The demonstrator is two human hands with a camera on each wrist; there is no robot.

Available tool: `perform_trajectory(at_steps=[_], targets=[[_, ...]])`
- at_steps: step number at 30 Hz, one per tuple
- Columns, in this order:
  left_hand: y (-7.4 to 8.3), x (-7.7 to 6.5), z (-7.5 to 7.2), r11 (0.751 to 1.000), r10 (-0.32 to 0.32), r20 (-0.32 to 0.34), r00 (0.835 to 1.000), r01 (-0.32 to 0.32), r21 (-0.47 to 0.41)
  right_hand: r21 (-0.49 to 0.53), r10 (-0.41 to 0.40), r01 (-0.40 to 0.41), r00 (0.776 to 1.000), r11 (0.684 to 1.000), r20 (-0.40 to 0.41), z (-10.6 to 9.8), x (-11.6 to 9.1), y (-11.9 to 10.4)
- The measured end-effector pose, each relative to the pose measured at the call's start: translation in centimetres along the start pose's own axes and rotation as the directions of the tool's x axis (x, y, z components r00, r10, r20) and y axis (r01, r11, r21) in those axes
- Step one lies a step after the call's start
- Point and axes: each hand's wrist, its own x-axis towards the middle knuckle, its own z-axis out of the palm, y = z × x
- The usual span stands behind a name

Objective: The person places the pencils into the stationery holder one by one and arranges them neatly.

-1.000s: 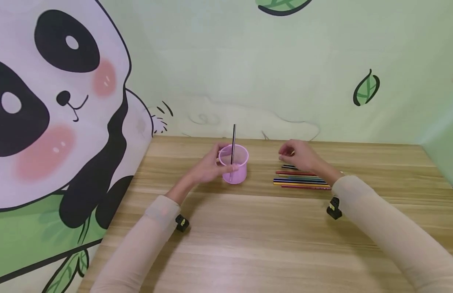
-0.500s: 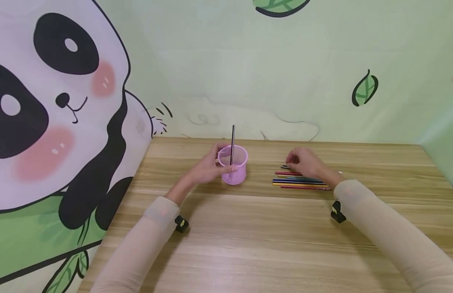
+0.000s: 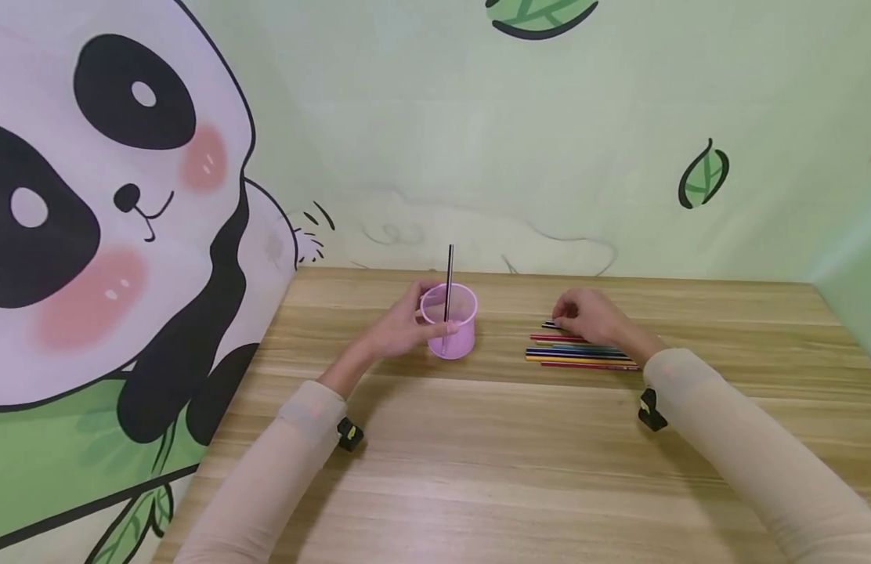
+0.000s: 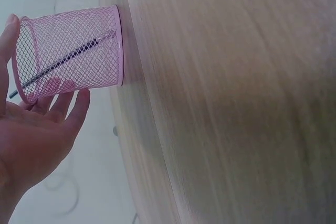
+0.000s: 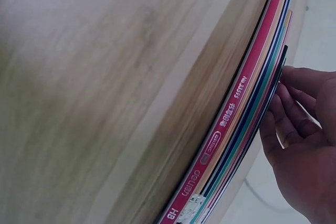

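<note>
A pink mesh pen holder (image 3: 460, 343) stands upright on the table. My left hand (image 3: 400, 327) grips it, thumb across the near side and fingers behind, as the left wrist view of the holder (image 4: 68, 51) also shows. Inside leans one dark striped pencil (image 3: 450, 266), its top rising above the rim. To the right, my right hand (image 3: 592, 315) pinches a black pencil (image 3: 547, 324) at the far side of a row of pencils; most of that pencil is hidden under the hand. In the right wrist view the fingertips of the right hand (image 5: 310, 135) are right at the dark pencil.
Several pencils (image 3: 576, 354) in red, yellow, blue and green lie side by side under the right wrist. The nearest one in the right wrist view is a red HB pencil (image 5: 231, 108). Behind the wooden table (image 3: 442, 454) rises a green wall (image 3: 583, 141) with panda artwork.
My right hand has come down and slightly right onto the black pencil, its fingers closing at it. My left hand and the pen holder have kept their place.
</note>
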Motion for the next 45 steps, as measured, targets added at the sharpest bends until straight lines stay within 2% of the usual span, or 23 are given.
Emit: perform_trajectory(at_steps=[8, 20, 27, 32, 37, 38, 41, 45], targets=[[0.0, 0.2, 0.0, 1.000, 0.019, -0.002, 1.000, -0.019, -0.009, 0.018, -0.001, 0.000, 1.000, 1.000, 0.016, -0.3, -0.3, -0.1], [0.0, 0.3, 0.1, 1.000, 0.003, 0.000, 1.000, -0.003, 0.010, 0.022, 0.033, -0.035, 0.997, 0.999, 0.067, -0.3, -0.2, -0.5], [0.1, 0.4, 0.2, 1.000, 0.008, -0.001, 1.000, -0.008, 0.003, 0.007, -0.002, 0.002, 0.998, 1.000, 0.064, -0.5, -0.4, -1.1], [0.6, 0.1, 0.2, 1.000, -0.001, 0.013, 1.000, 0.002, -0.021, -0.035, -0.069, 0.070, 0.997, 0.997, 0.023, -1.1, -0.3, -1.5], [0.3, -0.2, 0.2, 1.000, 0.012, 0.026, 1.000, -0.011, -0.013, -0.054, -0.127, 0.124, 0.991, 0.991, -0.050, -3.2, 0.1, -3.4], [-0.2, 0.0, 0.2, 1.000, 0.016, 0.024, 1.000, -0.016, -0.007, -0.055, -0.138, 0.135, 0.988, 0.989, -0.071, -3.7, 0.1, -3.9], [-0.2, -0.2, 0.2, 1.000, 0.023, 0.024, 0.999, -0.023, 0.007, -0.036, -0.171, 0.168, 0.977, 0.985, -0.130, -5.1, 0.3, -5.3], [-0.4, -0.3, 0.2, 0.999, 0.035, 0.015, 0.999, -0.035, 0.019, 0.022, -0.173, 0.180, 0.967, 0.983, -0.186, -6.6, 0.6, -7.4]])
